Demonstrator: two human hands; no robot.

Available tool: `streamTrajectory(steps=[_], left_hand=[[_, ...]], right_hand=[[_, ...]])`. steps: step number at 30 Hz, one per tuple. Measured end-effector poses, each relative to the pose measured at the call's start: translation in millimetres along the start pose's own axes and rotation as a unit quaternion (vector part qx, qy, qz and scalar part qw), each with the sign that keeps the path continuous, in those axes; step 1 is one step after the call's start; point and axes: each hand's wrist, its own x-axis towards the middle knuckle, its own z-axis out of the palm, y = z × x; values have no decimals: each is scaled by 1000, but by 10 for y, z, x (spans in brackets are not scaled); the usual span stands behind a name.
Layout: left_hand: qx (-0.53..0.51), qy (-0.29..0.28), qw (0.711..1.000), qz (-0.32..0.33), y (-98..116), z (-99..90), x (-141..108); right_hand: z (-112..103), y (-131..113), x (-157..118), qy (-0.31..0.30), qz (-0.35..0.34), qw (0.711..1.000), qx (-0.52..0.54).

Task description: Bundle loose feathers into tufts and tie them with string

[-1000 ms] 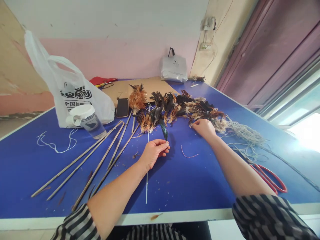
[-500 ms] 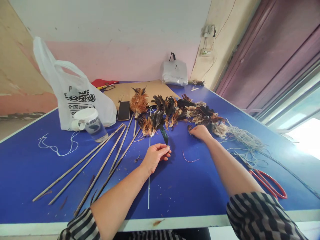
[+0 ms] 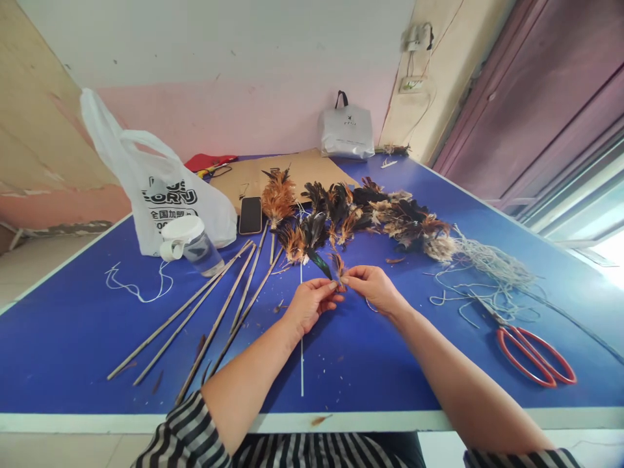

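Pinched in the fingers of my left hand [image 3: 314, 304] is a dark green feather [image 3: 320, 263], its tip pointing away from me. My right hand [image 3: 375, 289] grips a small brown feather [image 3: 337, 261] right beside it, and the fingertips of both hands nearly meet. Just past my hands lie bundles of black and orange feathers [image 3: 312, 234], with more brown and black feathers [image 3: 409, 224] heaped to the right. An orange-brown feather bundle [image 3: 279, 198] stands out behind. Part of a thin string [image 3: 371, 305] shows under my right hand.
Several thin sticks [image 3: 219, 318] lie at left, near a lidded plastic cup [image 3: 199, 250], a white plastic bag [image 3: 160, 188] and a phone [image 3: 250, 215]. Red-handled scissors [image 3: 536, 354] and tangled twine [image 3: 497, 266] are at right. Cardboard [image 3: 234, 175] and a silver bag [image 3: 346, 133] stand behind.
My right hand has come from the feather heap toward my left hand, bringing a small brown feather beside the dark green one. The view has shifted slightly.
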Motion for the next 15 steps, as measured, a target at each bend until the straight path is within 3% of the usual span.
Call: streamTrajectory(steps=[9, 15], left_hand=[[42, 17, 999, -5, -55, -20, 40], [68, -3, 998, -6, -39, -6, 12]], right_hand=[[58, 42, -21, -14, -23, 999, -41], [38, 85, -51, -21, -46, 995, -84]])
